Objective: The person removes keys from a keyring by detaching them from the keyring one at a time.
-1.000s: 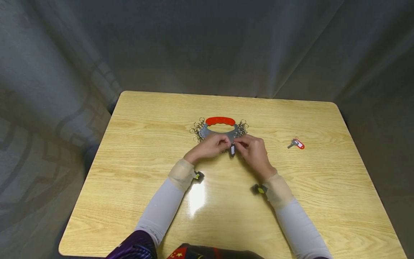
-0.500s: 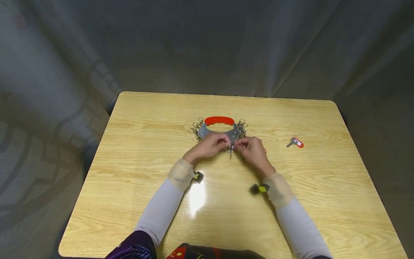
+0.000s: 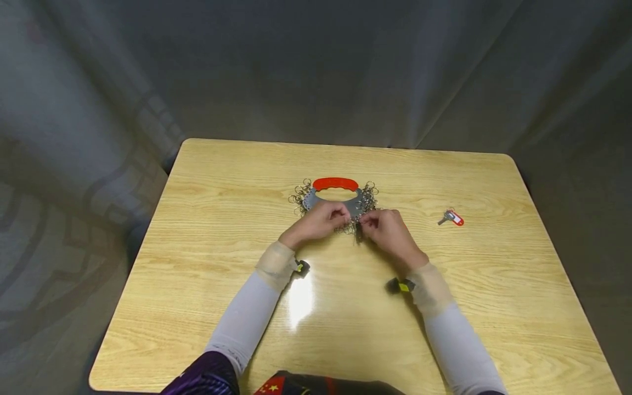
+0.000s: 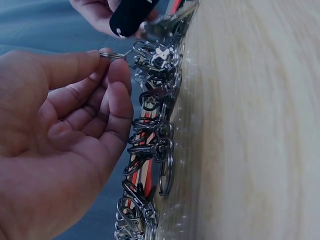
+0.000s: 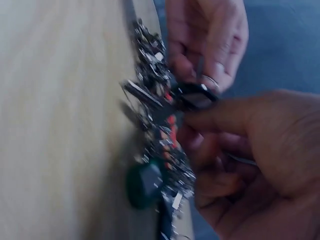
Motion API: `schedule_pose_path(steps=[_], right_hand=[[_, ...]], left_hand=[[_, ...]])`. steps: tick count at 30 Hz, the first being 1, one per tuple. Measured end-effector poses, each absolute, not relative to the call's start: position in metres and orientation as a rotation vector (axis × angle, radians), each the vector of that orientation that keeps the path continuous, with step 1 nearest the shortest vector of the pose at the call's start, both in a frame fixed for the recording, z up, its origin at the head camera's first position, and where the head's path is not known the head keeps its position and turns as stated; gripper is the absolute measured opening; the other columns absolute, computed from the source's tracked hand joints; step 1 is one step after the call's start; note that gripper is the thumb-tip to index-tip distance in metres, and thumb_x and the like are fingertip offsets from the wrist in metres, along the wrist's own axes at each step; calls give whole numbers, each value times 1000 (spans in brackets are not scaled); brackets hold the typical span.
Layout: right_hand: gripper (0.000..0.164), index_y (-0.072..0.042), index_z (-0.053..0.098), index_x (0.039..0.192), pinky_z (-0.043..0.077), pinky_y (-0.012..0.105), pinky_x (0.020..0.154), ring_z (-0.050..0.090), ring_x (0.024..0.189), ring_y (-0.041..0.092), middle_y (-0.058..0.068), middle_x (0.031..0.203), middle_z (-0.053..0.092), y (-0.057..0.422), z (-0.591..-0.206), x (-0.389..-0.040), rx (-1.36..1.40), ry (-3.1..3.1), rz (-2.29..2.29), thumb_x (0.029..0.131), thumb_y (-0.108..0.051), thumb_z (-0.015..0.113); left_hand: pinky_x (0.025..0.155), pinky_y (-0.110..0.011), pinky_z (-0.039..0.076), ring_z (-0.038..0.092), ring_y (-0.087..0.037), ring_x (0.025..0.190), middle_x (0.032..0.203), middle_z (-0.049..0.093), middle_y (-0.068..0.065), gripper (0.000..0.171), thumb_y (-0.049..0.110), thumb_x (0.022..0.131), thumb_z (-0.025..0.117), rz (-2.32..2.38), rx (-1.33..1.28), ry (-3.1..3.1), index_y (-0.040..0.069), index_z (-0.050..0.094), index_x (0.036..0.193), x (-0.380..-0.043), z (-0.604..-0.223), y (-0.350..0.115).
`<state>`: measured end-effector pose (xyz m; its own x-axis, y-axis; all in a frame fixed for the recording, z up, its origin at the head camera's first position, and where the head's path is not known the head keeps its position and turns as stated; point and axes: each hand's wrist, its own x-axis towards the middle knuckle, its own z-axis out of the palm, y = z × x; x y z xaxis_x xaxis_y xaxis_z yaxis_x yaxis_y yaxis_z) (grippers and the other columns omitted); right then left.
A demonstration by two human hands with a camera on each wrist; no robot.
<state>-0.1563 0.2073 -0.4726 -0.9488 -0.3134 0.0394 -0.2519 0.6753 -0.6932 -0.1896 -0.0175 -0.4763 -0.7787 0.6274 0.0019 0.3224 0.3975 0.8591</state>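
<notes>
Head: red-tagged key beyond right hand

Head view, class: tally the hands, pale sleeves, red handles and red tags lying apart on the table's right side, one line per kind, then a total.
Hands: 2 (left hand, right hand)
Pale sleeves: 2 (left sleeve, right sleeve)
Red handle: 1
Red tag lying apart: 1
Total: 6

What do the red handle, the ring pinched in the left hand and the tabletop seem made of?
Handle: probably plastic; smooth, solid red.
Ring: likely metal, polished; thin, silvery, catching the light.
Tabletop: wood or wood-look laminate, fairly glossy; pale grain and a bright reflection.
</notes>
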Motion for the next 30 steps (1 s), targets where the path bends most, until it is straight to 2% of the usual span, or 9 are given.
schedule_pose_path(steps=[7,12,16,19,22,26,28,30], right_hand=[[8,-2,80,97,55,27,65,63,70,13,6,83,75,217,-458,-155,-708,2838,-951,89,1,79],[2,-6,79,91,56,31,70,64,75,13,1,86,73,226,-447,-154,-728,2845,-933,92,-5,80],[4,-7,77,90,56,34,73,69,85,21,8,100,76,234,-442,-154,-717,2857,-996,91,-3,79],[7,-5,76,90,57,41,77,73,98,29,15,115,77,240,-440,-156,-702,2824,-1104,91,1,78],[6,-4,76,90,59,38,84,73,109,32,16,122,76,248,-436,-157,-634,2735,-1227,94,1,76],[7,0,76,95,61,31,69,72,110,32,15,126,75,260,-433,-157,-500,2577,-1395,99,-5,73],[11,2,75,99,58,31,61,72,104,32,13,126,76,265,-432,-156,-427,2524,-1472,101,-8,72],[15,5,75,104,60,31,63,74,100,29,12,121,77,272,-430,-155,-364,2500,-1538,101,-10,72]], left_hand=[[83,-22,57,65,-14,88,102,74,-9,11,6,105,63,1316,815,2339,3,73,108,-190,-476,-18],[83,-23,57,66,-15,88,103,74,-10,11,7,105,63,1313,817,2341,3,73,108,-189,-475,-19],[82,-23,57,66,-14,87,103,74,-11,11,7,106,63,1304,810,2342,2,73,109,-190,-476,-19],[82,-23,57,66,-16,88,103,75,-13,12,7,106,63,1301,814,2344,1,73,109,-191,-477,-20],[82,-23,57,68,-19,89,104,75,-13,13,6,106,62,1310,823,2333,1,73,109,-191,-477,-19],[81,-22,57,67,-19,87,103,75,-12,13,6,106,62,1307,821,2322,0,73,109,-191,-476,-19],[80,-22,56,66,-18,85,103,74,-12,13,6,106,62,1302,822,2326,0,73,109,-191,-476,-19],[79,-22,56,65,-18,84,102,74,-12,13,6,106,62,1301,828,2330,0,73,109,-191,-475,-19]])
